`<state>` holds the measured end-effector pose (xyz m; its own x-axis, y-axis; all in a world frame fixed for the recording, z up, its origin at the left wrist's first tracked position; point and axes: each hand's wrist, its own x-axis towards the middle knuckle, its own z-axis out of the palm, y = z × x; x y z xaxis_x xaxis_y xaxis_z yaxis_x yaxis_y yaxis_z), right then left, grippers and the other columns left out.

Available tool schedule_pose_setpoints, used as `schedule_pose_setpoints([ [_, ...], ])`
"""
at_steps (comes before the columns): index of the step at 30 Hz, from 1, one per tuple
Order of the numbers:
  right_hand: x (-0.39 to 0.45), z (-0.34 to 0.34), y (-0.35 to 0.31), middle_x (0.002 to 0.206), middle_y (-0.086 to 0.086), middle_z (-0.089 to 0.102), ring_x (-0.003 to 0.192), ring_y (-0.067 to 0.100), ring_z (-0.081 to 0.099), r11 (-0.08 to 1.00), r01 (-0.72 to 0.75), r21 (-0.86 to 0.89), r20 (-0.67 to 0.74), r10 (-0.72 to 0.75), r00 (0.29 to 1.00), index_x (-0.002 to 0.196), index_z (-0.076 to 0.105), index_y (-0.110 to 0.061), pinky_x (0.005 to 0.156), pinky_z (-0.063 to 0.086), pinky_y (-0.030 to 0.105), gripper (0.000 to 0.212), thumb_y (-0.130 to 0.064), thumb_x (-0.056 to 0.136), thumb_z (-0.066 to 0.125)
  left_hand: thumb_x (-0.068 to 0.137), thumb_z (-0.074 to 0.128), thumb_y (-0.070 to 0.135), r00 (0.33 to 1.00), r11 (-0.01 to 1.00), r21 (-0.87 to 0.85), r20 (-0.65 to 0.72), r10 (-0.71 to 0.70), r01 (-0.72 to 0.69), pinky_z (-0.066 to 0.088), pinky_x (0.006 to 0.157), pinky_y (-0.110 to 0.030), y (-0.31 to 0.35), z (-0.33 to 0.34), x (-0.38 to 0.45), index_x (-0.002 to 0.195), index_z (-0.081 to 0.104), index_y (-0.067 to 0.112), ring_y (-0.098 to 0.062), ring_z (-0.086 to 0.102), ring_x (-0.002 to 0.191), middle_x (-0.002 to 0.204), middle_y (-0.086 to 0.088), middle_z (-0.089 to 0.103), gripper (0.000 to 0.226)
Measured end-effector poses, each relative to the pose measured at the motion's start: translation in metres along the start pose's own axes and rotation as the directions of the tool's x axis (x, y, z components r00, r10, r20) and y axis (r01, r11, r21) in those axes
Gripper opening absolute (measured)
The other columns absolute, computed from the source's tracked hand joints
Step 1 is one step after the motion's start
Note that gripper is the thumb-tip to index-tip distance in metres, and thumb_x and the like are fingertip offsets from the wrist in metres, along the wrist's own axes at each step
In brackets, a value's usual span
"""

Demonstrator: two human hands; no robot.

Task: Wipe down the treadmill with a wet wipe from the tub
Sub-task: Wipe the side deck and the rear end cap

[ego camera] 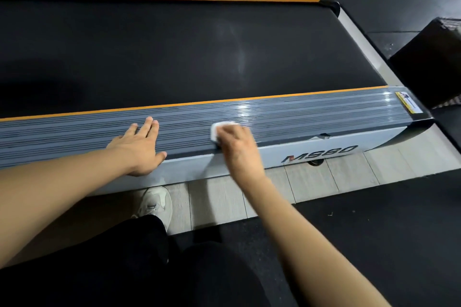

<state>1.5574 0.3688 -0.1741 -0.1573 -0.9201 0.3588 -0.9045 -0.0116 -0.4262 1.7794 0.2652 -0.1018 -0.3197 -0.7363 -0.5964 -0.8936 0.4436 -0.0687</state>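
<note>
On the treadmill's grey side rail (pixel 311 112), our left hand (pixel 139 147) lies flat at nine o'clock; our right hand (pixel 237 147) grips the wet wipe (pixel 218 127).

A person crouches beside a treadmill (pixel 324 112), pressing a folded white wet wipe (pixel 219 128) onto the grey ribbed side rail (pixel 311 113) with the right hand (pixel 237 147), whose fingers curl over the wipe. The left hand (pixel 139 147) lies flat on the same rail, fingers straight and spread, well apart from the wipe. An orange strip (pixel 249 100) borders the rail along the black running belt (pixel 174 57). The side panel below reads "MS80" (pixel 321 153). A yellow warning label (pixel 407 102) sits at the rail's end. A pale sneaker (pixel 156 204) and black trousers (pixel 124 269) show below, on light floor tiles (pixel 324 179) and dark matting (pixel 374 232).
</note>
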Motion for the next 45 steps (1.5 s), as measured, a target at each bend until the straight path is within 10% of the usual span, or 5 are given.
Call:
schedule_pose_setpoints([
  [13,-0.019,-0.081,0.115,0.102,0.017,0.057,0.094,0.041,0.052,0.857,-0.462,-0.228,-0.243,0.409,0.880,0.098,0.073,-0.007,0.079,0.042,0.040,0.019,0.002,0.087,0.062,0.106,0.035,0.042,0.955,0.956,0.178,-0.141,0.261,-0.235,0.020,0.125,-0.044,0.023,0.002,-0.002,0.161,-0.010,0.032,-0.027,0.002,0.157,0.170,-0.002,-0.013,0.072],
  [23,-0.010,-0.011,-0.009,0.107,0.008,0.061,0.091,0.028,0.050,0.988,0.149,-0.030,0.045,-0.148,0.988,0.118,0.068,-0.011,0.079,0.042,0.036,0.023,-0.012,0.097,0.059,0.104,0.043,0.039,0.959,0.966,0.010,-0.122,0.257,-0.257,0.026,0.123,-0.046,0.056,-0.005,-0.001,0.163,-0.004,0.024,-0.025,0.001,0.157,0.170,0.002,-0.014,0.077],
  [31,0.004,-0.076,0.111,0.102,0.014,0.055,0.099,0.037,0.050,0.796,-0.571,-0.201,-0.210,0.534,0.819,0.094,0.070,-0.007,0.078,0.039,0.037,0.020,-0.003,0.092,0.050,0.106,0.038,0.034,0.952,0.956,0.075,-0.105,0.289,-0.282,0.024,0.120,-0.049,0.046,-0.003,0.002,0.160,-0.005,0.044,-0.028,0.002,0.157,0.170,-0.003,-0.011,0.070],
  [39,0.042,0.018,-0.015,0.131,0.005,0.060,0.114,0.030,0.054,0.970,0.243,-0.015,0.146,-0.238,0.960,0.126,0.065,-0.017,0.093,0.047,0.039,0.030,-0.015,0.097,0.055,0.099,0.043,0.026,0.959,0.968,-0.182,-0.255,0.123,-0.173,0.048,0.096,-0.052,0.059,-0.016,0.005,0.143,0.033,0.018,-0.039,0.053,0.120,0.136,-0.016,0.057,0.046],
  [45,0.059,-0.043,0.110,0.121,-0.002,0.060,0.107,0.019,0.055,0.934,-0.212,-0.288,-0.056,0.205,0.977,0.092,0.061,-0.029,0.081,0.037,0.028,0.026,-0.015,0.086,0.040,0.103,0.040,0.032,0.971,0.976,0.065,-0.111,0.212,-0.206,0.022,0.124,-0.045,0.052,0.001,0.004,0.162,-0.008,0.024,-0.024,0.001,0.158,0.170,0.000,-0.014,0.077],
])
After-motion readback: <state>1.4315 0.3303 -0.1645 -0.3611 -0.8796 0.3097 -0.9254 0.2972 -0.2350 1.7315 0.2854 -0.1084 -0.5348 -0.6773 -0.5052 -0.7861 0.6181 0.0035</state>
